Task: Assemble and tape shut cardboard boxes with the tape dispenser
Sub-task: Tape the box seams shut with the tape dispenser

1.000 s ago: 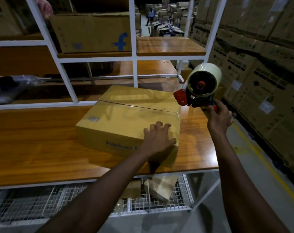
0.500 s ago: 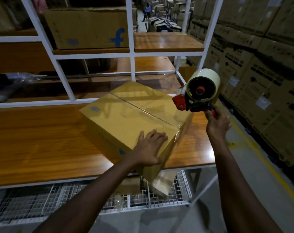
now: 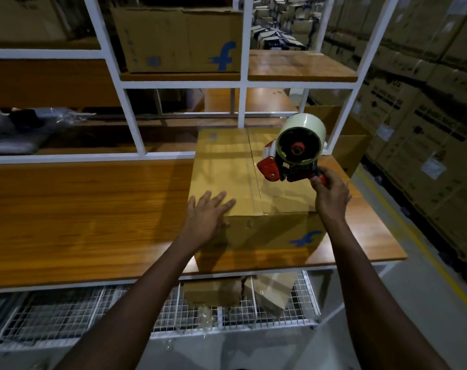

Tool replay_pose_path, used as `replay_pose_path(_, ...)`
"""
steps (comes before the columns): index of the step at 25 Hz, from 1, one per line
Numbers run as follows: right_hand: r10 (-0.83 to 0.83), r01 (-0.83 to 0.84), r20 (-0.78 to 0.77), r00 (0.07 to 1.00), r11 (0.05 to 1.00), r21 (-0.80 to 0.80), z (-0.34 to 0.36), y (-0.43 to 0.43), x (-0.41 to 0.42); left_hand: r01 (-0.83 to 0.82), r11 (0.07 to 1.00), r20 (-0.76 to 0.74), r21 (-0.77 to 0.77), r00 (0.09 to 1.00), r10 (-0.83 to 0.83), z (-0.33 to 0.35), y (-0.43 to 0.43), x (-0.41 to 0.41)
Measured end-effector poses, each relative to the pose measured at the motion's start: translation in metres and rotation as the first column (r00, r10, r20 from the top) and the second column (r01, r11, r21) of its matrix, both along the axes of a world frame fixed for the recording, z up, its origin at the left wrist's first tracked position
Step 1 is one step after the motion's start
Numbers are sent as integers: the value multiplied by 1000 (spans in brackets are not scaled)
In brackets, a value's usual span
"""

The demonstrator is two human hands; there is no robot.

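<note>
Cardboard box [image 3: 227, 166] is your landmark; every place below is read from it. It sits closed on the wooden bench top [image 3: 80, 209], at the bench's right end, its near face overhanging the front edge a little.

Nearest to you, your left hand [image 3: 207, 214] lies flat and open on the box's near-left top corner, fingers spread, gripping nothing, only pressing down.

Your right hand [image 3: 331, 194] is closed around the red handle of the tape dispenser [image 3: 293, 150], held in the air above the box's right half, not touching the lid. Red cutter end points left, toward the seam.

1 centre seam [image 3: 255, 172] runs near-to-far along the top, the box's long axis pointing away from you. Glossy tape seems to cover it already; whether the ends are sealed, you cannot tell.

Judgement: the seam lies left of and below the dispenser, so the right hand is the nearer 1 for any further strip.

Beyond the box: the white shelf frame [image 3: 243, 108].
</note>
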State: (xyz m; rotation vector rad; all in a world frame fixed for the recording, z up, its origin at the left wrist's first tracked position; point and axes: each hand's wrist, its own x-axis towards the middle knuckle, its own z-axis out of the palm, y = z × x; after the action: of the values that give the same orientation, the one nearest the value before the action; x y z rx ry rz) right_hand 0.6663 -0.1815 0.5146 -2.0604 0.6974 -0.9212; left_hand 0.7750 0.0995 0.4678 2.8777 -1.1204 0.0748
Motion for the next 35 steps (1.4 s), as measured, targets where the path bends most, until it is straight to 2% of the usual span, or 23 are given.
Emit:
replay_pose_path(2, 10, -11, 29, 1000, 1000, 22, -2, 12, 4, -30, 999, 15, -40, 999, 31, -4, 2, 14)
replay_pose_path(5, 4, -9, 67, 998, 998, 66, -3, 26, 7, 18, 998, 44, -62, 999, -15, -14, 5, 23)
replay_pose_path(6, -8, 3, 67, 998, 997, 74, -2, 31, 8, 18, 991, -1, -131, 1000, -18, -15, 5, 23)
replay_pose_path(7, -13, 7, 68, 998, 997, 83, -1, 35, 8, -10, 961, -108, -278, 994, -21, -8, 5, 21)
replay_pose_path(8, -10, 3, 74, 997, 996, 90, 1, 39, 8, -110, 855, -326, -507, 943, -72, 5, 3, 16)
replay_pose_path(9, 6, -14, 85, 996, 995, 96, 2, 43, 8, -289, 634, -530, -717, 817, -228, 20, 1, 13)
replay_pose_path(10, 25, -35, 103, 994, 994, 102, 5, 46, 8, -459, 393, -597, -797, 697, -397, 33, -1, 13)
replay_pose_path(11, 43, -56, 119, 992, 993, 109, 7, 48, 8, -547, 228, -578, -805, 641, -505, 45, -3, 13)
replay_pose_path(12, 50, -64, 125, 991, 992, 113, 10, 50, 8, -558, 159, -547, -815, 649, -529, 58, -5, 15)
replay_pose_path(14, 55, -70, 133, 990, 992, 108, 15, 56, 10, -532, 161, -525, -831, 657, -542, 80, -10, 16)
replay_pose_path(18, 65, -68, 97, 993, 997, 28, 18, 58, 13, -562, 243, -593, -790, 603, -534, 104, -17, 7)
replay_pose_path(22, 78, -73, 66, 995, 995, -63, 22, 59, 14, -650, 228, -650, -725, 535, -539, 94, -11, 6)
replay_pose_path(26, 105, -99, 93, 990, 993, -66, 25, 76, 13, -807, 92, -718, -583, 459, -522, 84, -9, -2)
replay_pose_path(29, 140, -132, 93, 986, 987, -92, 18, 87, 8, -854, -6, -778, -520, 476, -410, 74, -7, -5)
replay_pose_path(33, 162, -164, -27, 986, 957, -239, 12, 110, 2, -885, -88, -833, -458, 461, -306, 59, 10, -6)
replay_pose_path(35, 176, -191, -78, 981, 945, -264, 5, 121, 3, -886, -120, -841, -447, 463, -279, 50, 23, -10)
